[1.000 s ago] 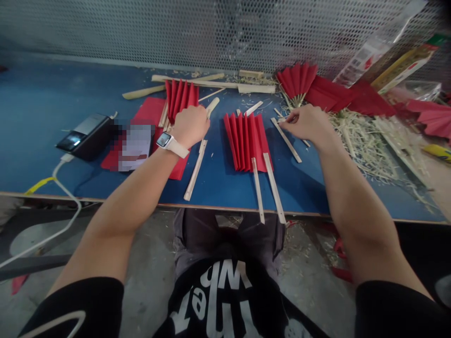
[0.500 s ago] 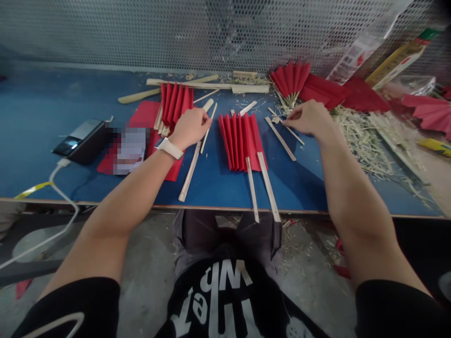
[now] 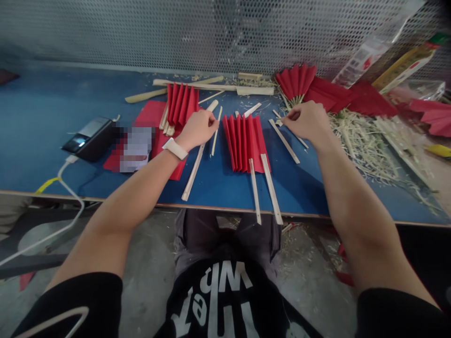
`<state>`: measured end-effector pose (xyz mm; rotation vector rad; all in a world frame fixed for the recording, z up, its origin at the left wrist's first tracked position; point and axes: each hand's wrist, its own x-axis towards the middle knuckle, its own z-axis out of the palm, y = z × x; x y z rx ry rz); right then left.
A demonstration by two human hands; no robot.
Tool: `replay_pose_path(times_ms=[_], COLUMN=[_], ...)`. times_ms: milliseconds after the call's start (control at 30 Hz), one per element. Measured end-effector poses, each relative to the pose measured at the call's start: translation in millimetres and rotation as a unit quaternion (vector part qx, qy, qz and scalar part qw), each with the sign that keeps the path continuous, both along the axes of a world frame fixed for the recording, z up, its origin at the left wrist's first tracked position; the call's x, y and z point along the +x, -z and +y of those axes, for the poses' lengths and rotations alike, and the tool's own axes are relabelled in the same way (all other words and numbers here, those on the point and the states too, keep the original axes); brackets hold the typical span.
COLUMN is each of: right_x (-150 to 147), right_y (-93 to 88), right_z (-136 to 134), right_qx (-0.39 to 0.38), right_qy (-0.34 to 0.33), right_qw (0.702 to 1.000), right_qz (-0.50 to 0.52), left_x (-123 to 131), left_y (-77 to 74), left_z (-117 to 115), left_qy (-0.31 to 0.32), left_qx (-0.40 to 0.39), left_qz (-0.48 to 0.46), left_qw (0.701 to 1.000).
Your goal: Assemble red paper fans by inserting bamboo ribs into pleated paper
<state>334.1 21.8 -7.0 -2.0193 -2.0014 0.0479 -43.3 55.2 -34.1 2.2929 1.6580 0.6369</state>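
My left hand [image 3: 198, 127], a white watch on its wrist, is closed in a pinch on a thin bamboo strip [image 3: 214, 141]. A longer bamboo slat [image 3: 193, 174] lies partly under that hand. My right hand [image 3: 306, 119] has its fingertips pinched beside a small pale chip [image 3: 279, 123] and a thin stick [image 3: 300, 139]; what they grip is not clear. A wider slat [image 3: 284, 141] lies close by. Between the hands stands a pleated red paper [image 3: 243, 141], with a narrow slat [image 3: 255, 190] and a wider bamboo slat [image 3: 271, 190] at its right end, both reaching past the table edge.
A second pleated red paper [image 3: 182, 103] with slats rests on flat red sheets [image 3: 178, 170] at left, beside a phone [image 3: 136, 145] and a black device [image 3: 89, 138] with a white cable. At right are a red fan [image 3: 295, 82], bamboo shavings [image 3: 366, 145] and a bottle [image 3: 408, 63].
The thin bamboo strip at my left fingers has turned more upright. My right fingertips have edged left towards the pale chip. The whole view has shifted slightly.
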Motion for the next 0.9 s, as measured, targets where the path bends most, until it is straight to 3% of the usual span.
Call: replay_pose_path(times_ms=[200, 433, 667, 767, 900], right_x=[-29, -26, -28, -4, 75], right_y=[-6.1, -4.5, -4.9, -11.6, -24.8], right_z=[-11, -11, -8, -4, -17], right_qx=[-0.032, -0.041, -0.062, -0.064, -0.086], right_qy=[-0.002, -0.002, -0.014, 0.003, 0.093], right_qw=[0.999, 0.999, 0.998, 0.998, 0.99], right_qz=[0.015, 0.018, 0.023, 0.01, -0.056], left_x=[6, 4, 7, 7, 3], left_y=[-3.0, 0.6, -8.1, -9.0, -5.5], left_z=[-10, -8, -13, -13, -8], left_qy=[-0.005, -0.004, 0.019, 0.025, 0.025], left_qx=[-0.015, -0.002, -0.027, -0.03, -0.02], left_qz=[0.04, 0.041, 0.068, 0.085, 0.091], left_qw=[0.999, 0.999, 0.997, 0.996, 0.995])
